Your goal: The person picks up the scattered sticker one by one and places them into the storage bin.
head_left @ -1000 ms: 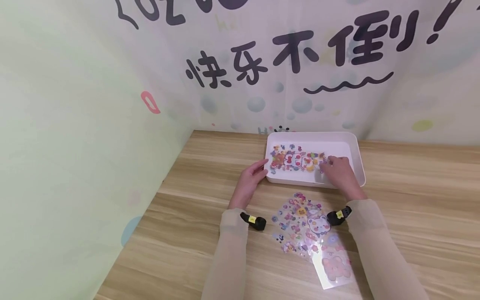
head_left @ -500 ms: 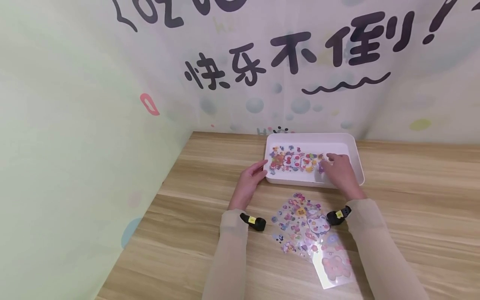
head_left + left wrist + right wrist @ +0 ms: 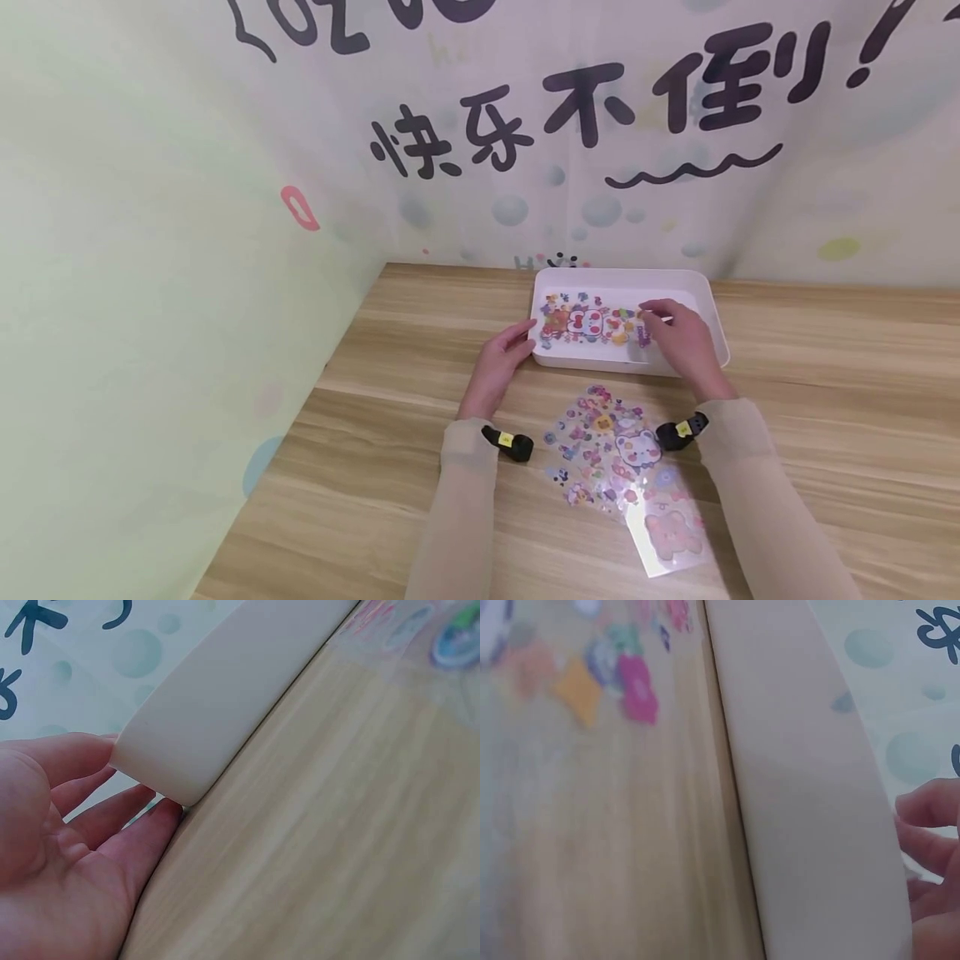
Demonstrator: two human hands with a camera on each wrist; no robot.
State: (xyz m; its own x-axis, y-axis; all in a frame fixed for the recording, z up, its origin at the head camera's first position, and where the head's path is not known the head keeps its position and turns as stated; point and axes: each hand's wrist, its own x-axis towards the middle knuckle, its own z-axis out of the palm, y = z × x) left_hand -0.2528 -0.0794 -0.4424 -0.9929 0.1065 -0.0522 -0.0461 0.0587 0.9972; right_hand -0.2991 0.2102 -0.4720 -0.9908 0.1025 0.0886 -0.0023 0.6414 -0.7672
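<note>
A white tray (image 3: 705, 292) stands at the back of the wooden table, holding a clear sticker sheet (image 3: 585, 323) with colorful cartoon figures. My left hand (image 3: 500, 362) touches the tray's left end. Up close in the left wrist view, its fingers (image 3: 124, 810) lie nearly straight against the outer wall (image 3: 202, 724). Inside the tray, my right hand (image 3: 684, 340) is at the sheet's right end, with its thumb and forefinger close together. Whether they pinch the sheet is unclear. In the right wrist view, the tray wall (image 3: 810, 780) partly hides the right fingers (image 3: 930, 806).
More clear sticker sheets (image 3: 592, 450) lie overlapping on the table in front of the tray, between the forearms. One at the front shows a pink bear (image 3: 672, 536). A printed cloth backdrop (image 3: 480, 208) hangs behind the table, and another pale one on the left.
My right hand has shifted slightly left and back over the sheet's right end, its thumb and forefinger drawing closer together. The left hand and tray stay nearly as they were.
</note>
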